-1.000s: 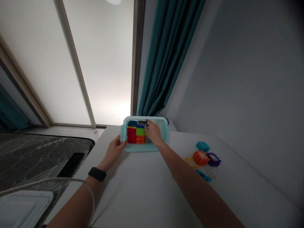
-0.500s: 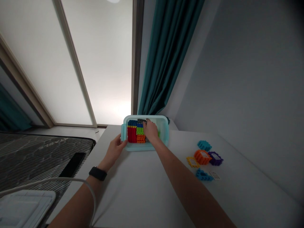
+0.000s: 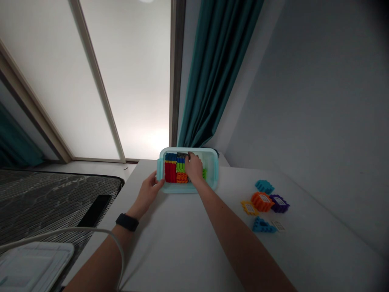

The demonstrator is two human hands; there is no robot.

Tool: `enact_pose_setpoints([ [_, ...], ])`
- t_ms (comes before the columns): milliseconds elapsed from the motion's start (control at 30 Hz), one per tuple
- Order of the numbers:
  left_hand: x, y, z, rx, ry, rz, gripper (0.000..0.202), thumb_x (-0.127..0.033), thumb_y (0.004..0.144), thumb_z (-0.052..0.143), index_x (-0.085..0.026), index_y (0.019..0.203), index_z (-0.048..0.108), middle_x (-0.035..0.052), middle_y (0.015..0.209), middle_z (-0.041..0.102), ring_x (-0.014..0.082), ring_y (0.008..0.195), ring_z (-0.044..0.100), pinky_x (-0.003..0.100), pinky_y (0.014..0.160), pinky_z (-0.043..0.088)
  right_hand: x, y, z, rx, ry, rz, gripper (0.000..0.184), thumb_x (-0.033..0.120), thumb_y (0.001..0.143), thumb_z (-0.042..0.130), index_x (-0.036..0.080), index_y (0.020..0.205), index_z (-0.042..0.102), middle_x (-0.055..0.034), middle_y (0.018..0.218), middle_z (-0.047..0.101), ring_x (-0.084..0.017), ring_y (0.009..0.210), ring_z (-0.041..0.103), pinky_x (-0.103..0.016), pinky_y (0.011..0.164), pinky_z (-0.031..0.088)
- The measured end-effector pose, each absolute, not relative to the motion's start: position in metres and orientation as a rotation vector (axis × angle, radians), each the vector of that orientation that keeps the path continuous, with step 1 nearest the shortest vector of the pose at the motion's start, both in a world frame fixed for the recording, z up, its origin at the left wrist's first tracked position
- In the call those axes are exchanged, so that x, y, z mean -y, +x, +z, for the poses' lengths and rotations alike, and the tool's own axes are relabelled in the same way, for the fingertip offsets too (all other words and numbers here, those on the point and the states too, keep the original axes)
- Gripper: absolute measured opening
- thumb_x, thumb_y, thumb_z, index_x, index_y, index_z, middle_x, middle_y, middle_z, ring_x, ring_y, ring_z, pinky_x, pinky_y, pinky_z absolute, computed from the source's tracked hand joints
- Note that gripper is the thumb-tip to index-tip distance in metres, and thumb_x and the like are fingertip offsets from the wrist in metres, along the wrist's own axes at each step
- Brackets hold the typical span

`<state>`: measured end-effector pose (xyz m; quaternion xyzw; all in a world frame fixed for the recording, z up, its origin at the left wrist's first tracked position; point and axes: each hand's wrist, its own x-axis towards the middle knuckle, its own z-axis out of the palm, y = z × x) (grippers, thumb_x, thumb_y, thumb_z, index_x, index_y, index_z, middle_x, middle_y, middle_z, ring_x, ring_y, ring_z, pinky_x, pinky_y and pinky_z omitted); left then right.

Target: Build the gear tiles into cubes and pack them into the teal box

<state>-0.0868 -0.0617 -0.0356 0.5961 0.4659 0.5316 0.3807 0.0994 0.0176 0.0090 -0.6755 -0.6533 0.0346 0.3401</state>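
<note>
- Your left hand (image 3: 148, 190) sits wide open against the left wall of the mint plastic tub (image 3: 190, 190), with the fingers at its rim. Keep that brace firm so the tub can't creep on the white tabletop (image 3: 182, 243).
- Your right hand (image 3: 193, 168) reaches into the tub, its grip narrow over a dark grey block (image 3: 182, 154) by the far wall. You can't tell from this view whether it's holding the block. Work straight up or down with your fingertips so you don't drag the neighbouring blocks.
- Around your right hand, a red block (image 3: 170, 172), an orange block (image 3: 181, 177), a green block (image 3: 180, 166) and a blue block (image 3: 171, 157) sit packed side by side. A lime piece (image 3: 204, 173) shows just beyond your right hand.
- Well to the right on the tabletop, an orange gear-edged piece (image 3: 261, 201) touches a purple piece (image 3: 278, 203). A teal piece (image 3: 264, 186), a yellow frame (image 3: 249, 207) and a blue triangle (image 3: 263, 225) lie near them.
- Farther off, a teal curtain (image 3: 215, 73) hangs behind the tub.
</note>
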Motion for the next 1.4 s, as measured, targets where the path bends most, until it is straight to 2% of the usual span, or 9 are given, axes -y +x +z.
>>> enact_pose_setpoints([
  [133,0.062,-0.086,-0.035,-1.19,1.514,1.36,0.052,-0.046,0.08,0.067,-0.017,0.123,0.065,0.0013,0.078,0.066,0.0217,0.081,0.061,0.032,0.073,0.05,-0.014,0.1,0.009,1.717,-1.757,0.013,0.041,0.03,0.098,0.043,0.012,0.132,0.058,-0.0161,0.117,0.071,-0.026,0.116,0.061,-0.046,0.118,0.015],
  [200,0.062,-0.085,-0.034,-1.193,1.513,1.356,0.052,-0.046,0.08,0.067,-0.017,0.123,0.065,0.0011,0.077,0.066,0.0214,0.081,0.061,0.032,0.073,0.05,-0.013,0.1,0.01,1.731,-1.768,-0.02,0.041,0.031,0.099,0.043,0.012,0.132,0.059,-0.0165,0.116,0.071,-0.025,0.115,0.061,-0.047,0.119,0.009],
  [400,0.062,-0.085,-0.033,-1.2,1.498,1.346,0.053,-0.047,0.079,0.067,-0.017,0.123,0.065,0.0009,0.075,0.065,0.0211,0.078,0.061,0.032,0.072,0.05,-0.018,0.098,0.011,1.726,-1.816,0.011,0.039,0.035,0.099,0.043,0.016,0.126,0.063,-0.0145,0.109,0.074,-0.025,0.112,0.063,-0.047,0.117,0.014],
  [567,0.062,-0.086,-0.034,-1.215,1.495,1.34,0.051,-0.046,0.079,0.068,-0.017,0.121,0.066,0.0006,0.074,0.064,0.0205,0.077,0.061,0.031,0.071,0.049,-0.019,0.099,0.011,1.72,-1.835,0.033,0.041,0.036,0.098,0.043,0.013,0.125,0.063,-0.0166,0.106,0.074,-0.027,0.112,0.063,-0.05,0.116,0.014],
  [800,0.062,-0.086,-0.033,-1.203,1.492,1.34,0.054,-0.046,0.079,0.068,-0.017,0.124,0.064,0.0,0.074,0.064,0.0195,0.075,0.06,0.031,0.07,0.048,-0.02,0.098,0.018,1.762,-1.816,0.055,0.038,0.035,0.099,0.041,0.014,0.112,0.07,-0.0172,0.105,0.074,-0.03,0.111,0.064,-0.054,0.116,0.013],
  [1000,0.062,-0.086,-0.034,-1.231,1.459,1.335,0.058,-0.049,0.078,0.069,-0.017,0.125,0.063,0.0004,0.074,0.064,0.02,0.074,0.06,0.03,0.066,0.048,-0.007,0.103,0.018,1.824,-1.759,0.066,0.04,0.028,0.099,0.037,0.011,0.125,0.063,-0.0168,0.115,0.072,-0.027,0.113,0.063,-0.048,0.117,0.019],
  [1133,0.062,-0.086,-0.034,-1.233,1.462,1.34,0.059,-0.05,0.078,0.069,-0.017,0.125,0.063,0.0005,0.073,0.065,0.0196,0.072,0.06,0.03,0.066,0.047,0.02,0.117,0.012,1.942,-1.562,0.04,0.042,0.021,0.097,0.038,0.011,0.133,0.057,-0.0133,0.129,0.066,-0.022,0.119,0.059,-0.039,0.117,0.026],
  [1300,0.064,-0.086,-0.032,-1.269,1.45,1.355,0.061,-0.052,0.077,0.069,-0.016,0.127,0.062,0.0008,0.074,0.065,0.0192,0.071,0.06,0.031,0.067,0.047,0.07,0.151,-0.002,2.09,-1.184,-0.128,0.032,0.018,0.094,0.044,0.021,0.116,0.067,-0.008,0.118,0.071,-0.023,0.117,0.059,-0.049,0.117,0.026],
  [1400,0.064,-0.086,-0.031,-1.281,1.452,1.369,0.062,-0.053,0.077,0.069,-0.016,0.126,0.063,0.001,0.075,0.065,0.0194,0.072,0.06,0.031,0.068,0.047,0.095,0.173,-0.016,2.141,-1.128,-0.263,0.03,0.016,0.093,0.047,0.022,0.113,0.068,-0.0073,0.114,0.071,-0.023,0.113,0.059,-0.05,0.115,0.03],
])
